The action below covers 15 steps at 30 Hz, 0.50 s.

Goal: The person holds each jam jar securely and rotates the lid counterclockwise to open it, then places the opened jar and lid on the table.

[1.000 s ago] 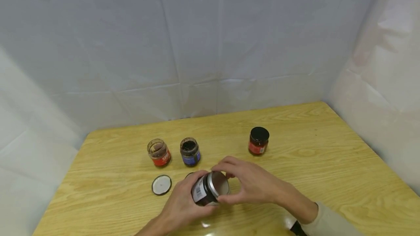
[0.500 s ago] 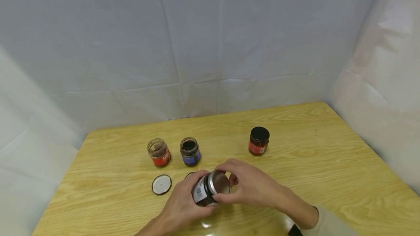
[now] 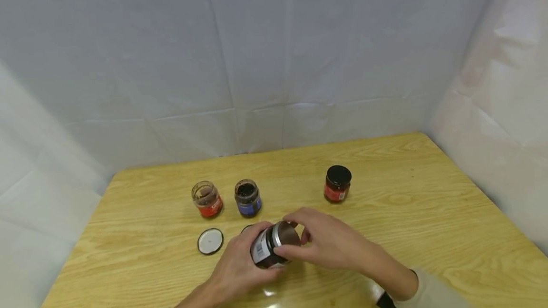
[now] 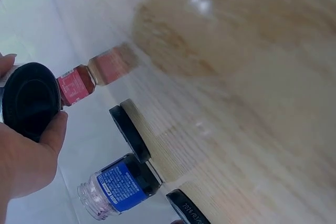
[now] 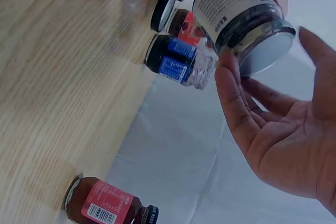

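Note:
My left hand (image 3: 241,260) grips a dark glass jar (image 3: 263,250) with a white barcode label, tilted so its top faces right. On the jar sits a silver-rimmed lid (image 3: 286,234). The fingers and thumb of my right hand (image 3: 331,241) pinch this lid at its edge. The right wrist view shows the lid (image 5: 268,53) from its top, with the right fingertips (image 5: 228,64) against its near side. In the left wrist view, the jar's dark round base (image 4: 31,100) faces the camera, while the lid is hidden there.
Left of centre stand an uncapped red-labelled jar (image 3: 207,199) and an uncapped blue-labelled jar (image 3: 248,198). A lid (image 3: 210,241) lies white side up before them; another lid (image 3: 246,227) is mostly behind my left hand. At right stands a black-lidded jar (image 3: 337,184).
My right thumb has moved up and left along the lid's rim, and the right fingers have shifted slightly right. The left hand and its jar stay nearly still.

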Each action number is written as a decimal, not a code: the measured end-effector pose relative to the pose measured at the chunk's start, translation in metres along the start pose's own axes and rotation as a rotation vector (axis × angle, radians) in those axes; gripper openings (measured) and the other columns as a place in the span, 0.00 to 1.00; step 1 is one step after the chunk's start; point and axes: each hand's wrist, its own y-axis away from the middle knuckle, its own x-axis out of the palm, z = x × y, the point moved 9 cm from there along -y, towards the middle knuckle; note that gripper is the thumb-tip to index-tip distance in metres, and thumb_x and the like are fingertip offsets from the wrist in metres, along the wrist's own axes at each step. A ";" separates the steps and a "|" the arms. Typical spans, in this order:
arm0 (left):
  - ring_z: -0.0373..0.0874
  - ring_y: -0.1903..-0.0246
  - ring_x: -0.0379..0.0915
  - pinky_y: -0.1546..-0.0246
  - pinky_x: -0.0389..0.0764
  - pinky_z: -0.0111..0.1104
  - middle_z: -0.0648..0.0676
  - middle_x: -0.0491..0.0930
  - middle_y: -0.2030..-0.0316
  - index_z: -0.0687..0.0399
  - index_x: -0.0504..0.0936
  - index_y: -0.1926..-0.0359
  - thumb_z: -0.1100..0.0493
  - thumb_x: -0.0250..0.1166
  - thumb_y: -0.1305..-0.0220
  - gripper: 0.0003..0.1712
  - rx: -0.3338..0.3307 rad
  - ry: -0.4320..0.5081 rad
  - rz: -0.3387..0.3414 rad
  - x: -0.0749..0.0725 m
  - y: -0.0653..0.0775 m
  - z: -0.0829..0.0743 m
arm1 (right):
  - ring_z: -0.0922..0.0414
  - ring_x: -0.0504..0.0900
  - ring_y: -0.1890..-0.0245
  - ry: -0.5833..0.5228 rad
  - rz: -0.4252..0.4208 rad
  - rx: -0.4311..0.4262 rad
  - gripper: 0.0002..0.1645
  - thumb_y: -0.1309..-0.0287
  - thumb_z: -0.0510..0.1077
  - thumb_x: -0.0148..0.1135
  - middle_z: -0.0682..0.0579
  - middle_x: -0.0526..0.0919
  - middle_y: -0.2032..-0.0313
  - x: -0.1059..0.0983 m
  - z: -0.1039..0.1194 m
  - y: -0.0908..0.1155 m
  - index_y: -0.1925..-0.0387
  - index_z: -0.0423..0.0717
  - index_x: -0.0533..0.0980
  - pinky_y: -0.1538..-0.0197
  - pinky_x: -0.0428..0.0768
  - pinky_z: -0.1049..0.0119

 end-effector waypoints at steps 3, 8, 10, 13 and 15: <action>0.36 0.62 0.73 0.62 0.75 0.32 0.41 0.76 0.56 0.45 0.74 0.45 0.47 0.79 0.62 0.40 0.004 -0.014 0.002 0.001 0.000 -0.001 | 0.67 0.76 0.68 -0.018 -0.009 0.003 0.42 0.50 0.76 0.57 0.60 0.76 0.53 0.000 0.001 0.000 0.43 0.53 0.74 0.66 0.75 0.70; 0.35 0.62 0.73 0.62 0.75 0.32 0.40 0.77 0.57 0.44 0.74 0.45 0.49 0.79 0.64 0.40 0.031 -0.007 -0.005 0.001 0.002 -0.002 | 0.67 0.76 0.66 -0.010 -0.017 -0.081 0.38 0.49 0.72 0.61 0.61 0.76 0.54 0.000 0.006 -0.001 0.44 0.54 0.75 0.63 0.76 0.70; 0.35 0.62 0.73 0.61 0.76 0.32 0.39 0.77 0.57 0.43 0.74 0.45 0.50 0.79 0.63 0.40 0.040 0.003 -0.004 0.002 0.003 -0.002 | 0.67 0.76 0.63 0.004 -0.012 -0.130 0.36 0.49 0.69 0.63 0.61 0.75 0.53 0.001 0.009 -0.001 0.43 0.56 0.74 0.60 0.76 0.69; 0.35 0.63 0.74 0.61 0.76 0.32 0.39 0.77 0.58 0.42 0.74 0.45 0.50 0.79 0.63 0.40 0.050 0.018 -0.003 0.002 0.004 -0.002 | 0.67 0.76 0.59 0.040 -0.008 -0.196 0.35 0.49 0.65 0.66 0.62 0.74 0.50 0.000 0.013 0.000 0.41 0.59 0.72 0.56 0.76 0.67; 0.35 0.63 0.74 0.61 0.76 0.31 0.38 0.77 0.58 0.42 0.74 0.45 0.50 0.79 0.63 0.40 0.054 0.022 -0.005 0.002 0.004 -0.002 | 0.67 0.76 0.57 0.062 -0.005 -0.221 0.35 0.49 0.63 0.67 0.62 0.73 0.49 0.000 0.015 0.001 0.40 0.60 0.72 0.54 0.76 0.66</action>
